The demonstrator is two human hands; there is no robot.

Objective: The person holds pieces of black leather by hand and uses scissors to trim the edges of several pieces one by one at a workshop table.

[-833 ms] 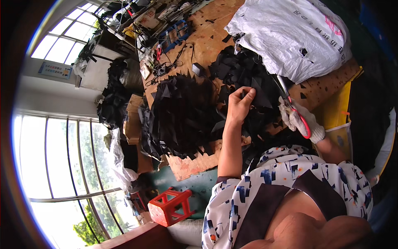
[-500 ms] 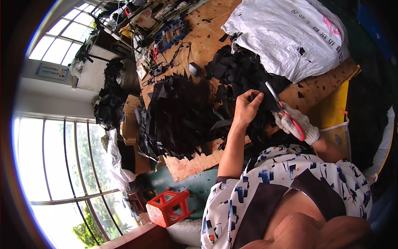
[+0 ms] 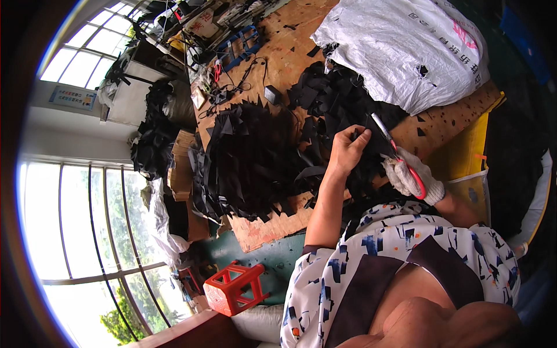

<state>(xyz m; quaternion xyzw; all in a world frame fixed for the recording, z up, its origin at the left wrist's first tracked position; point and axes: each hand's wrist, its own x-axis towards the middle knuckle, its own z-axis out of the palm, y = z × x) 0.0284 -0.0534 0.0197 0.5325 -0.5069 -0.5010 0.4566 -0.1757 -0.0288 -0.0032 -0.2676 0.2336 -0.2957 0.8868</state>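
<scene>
My left hand (image 3: 347,152) is bare and pinches a piece of black fabric (image 3: 371,148) above the wooden table (image 3: 290,52). My right hand (image 3: 413,177) wears a white knit glove and grips red-handled scissors (image 3: 397,153), whose blades point up into that piece right beside my left fingers. A large heap of cut black pieces (image 3: 255,156) lies to the left of my hands. More black scraps (image 3: 331,95) lie beyond them.
A big white woven sack (image 3: 406,46) lies at the table's far right. Tools, cables and a small black box (image 3: 272,94) sit at the far end. An orange plastic stool (image 3: 232,288) stands below the table. Windows fill the left side.
My left hand has slid right and down toward my body with the black fabric. The gloved right hand has brought the scissors in, so the blades now meet the piece.
</scene>
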